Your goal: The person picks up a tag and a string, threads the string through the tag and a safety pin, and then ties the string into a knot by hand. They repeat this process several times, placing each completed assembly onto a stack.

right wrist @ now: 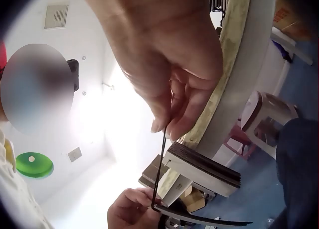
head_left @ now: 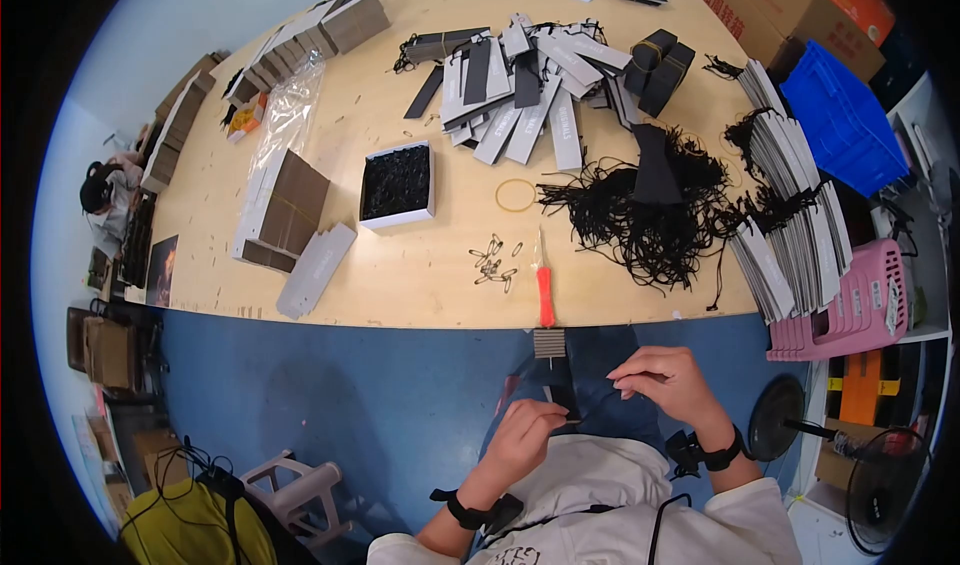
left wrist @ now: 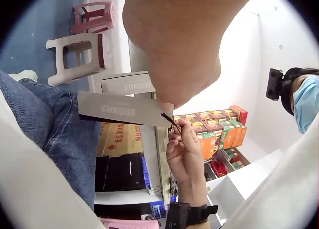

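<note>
Tag (left wrist: 112, 107) is gripped at its corded end by the left hand (head_left: 523, 439), its length jutting beyond the grip, while the black cord (right wrist: 159, 171) is pinched, stretched straight, by the right hand (head_left: 668, 381).

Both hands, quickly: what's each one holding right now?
Left hand: pinching a flat grey rectangular tag.
Right hand: pinching a thin black cord.

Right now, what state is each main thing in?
ORIGINALS tag: pinched by left hand
Black cord: taut, pinched by right hand
White box: open, filled
Red-handled pointed tool: lying down
Safety pins: loose, scattered
Rubber band: lying loose
Cord pile: tangled
Black bundles: banded
</note>
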{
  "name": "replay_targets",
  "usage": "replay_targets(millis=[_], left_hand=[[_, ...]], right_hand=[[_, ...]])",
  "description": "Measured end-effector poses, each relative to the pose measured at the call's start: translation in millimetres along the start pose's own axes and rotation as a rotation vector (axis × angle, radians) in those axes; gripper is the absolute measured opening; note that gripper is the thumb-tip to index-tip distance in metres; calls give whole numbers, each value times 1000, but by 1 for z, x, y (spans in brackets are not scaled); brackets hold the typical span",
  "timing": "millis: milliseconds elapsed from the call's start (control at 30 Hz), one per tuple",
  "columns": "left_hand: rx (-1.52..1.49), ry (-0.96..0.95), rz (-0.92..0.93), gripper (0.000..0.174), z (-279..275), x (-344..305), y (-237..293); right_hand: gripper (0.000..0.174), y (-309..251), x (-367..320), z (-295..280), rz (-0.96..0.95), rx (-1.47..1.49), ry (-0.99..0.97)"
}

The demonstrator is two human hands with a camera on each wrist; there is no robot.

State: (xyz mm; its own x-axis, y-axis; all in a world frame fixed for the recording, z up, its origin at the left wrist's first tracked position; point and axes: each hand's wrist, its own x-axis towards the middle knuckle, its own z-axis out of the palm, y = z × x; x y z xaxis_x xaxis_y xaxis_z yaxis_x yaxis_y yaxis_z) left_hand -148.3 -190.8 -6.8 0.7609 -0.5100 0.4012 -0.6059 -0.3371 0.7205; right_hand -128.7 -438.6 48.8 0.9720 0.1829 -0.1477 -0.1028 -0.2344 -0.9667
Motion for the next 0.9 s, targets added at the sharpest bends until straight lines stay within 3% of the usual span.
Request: replay_targets(millis=[67, 133, 233, 333, 567, 900], left_hand=[[-23, 18, -7, 30, 2, 2, 0], [-12, 73, 40, 22, 5, 3, 0], [-11, 94, 81, 22, 7, 2, 1], [-67, 114, 112, 28, 11, 1, 0], [-152, 153, 141, 25, 18, -7, -1], [-248, 35, -28, 25, 15, -18, 0]], right_hand=[[11, -2, -2, 4, 26, 30, 10], [10, -1, -7, 9, 52, 59, 20], [9, 2, -13, 14, 131, 261, 42], [8, -1, -13, 19, 97, 206, -43], [11, -6, -7, 28, -18, -20, -172], [17, -5, 0, 21, -92, -186, -397]])
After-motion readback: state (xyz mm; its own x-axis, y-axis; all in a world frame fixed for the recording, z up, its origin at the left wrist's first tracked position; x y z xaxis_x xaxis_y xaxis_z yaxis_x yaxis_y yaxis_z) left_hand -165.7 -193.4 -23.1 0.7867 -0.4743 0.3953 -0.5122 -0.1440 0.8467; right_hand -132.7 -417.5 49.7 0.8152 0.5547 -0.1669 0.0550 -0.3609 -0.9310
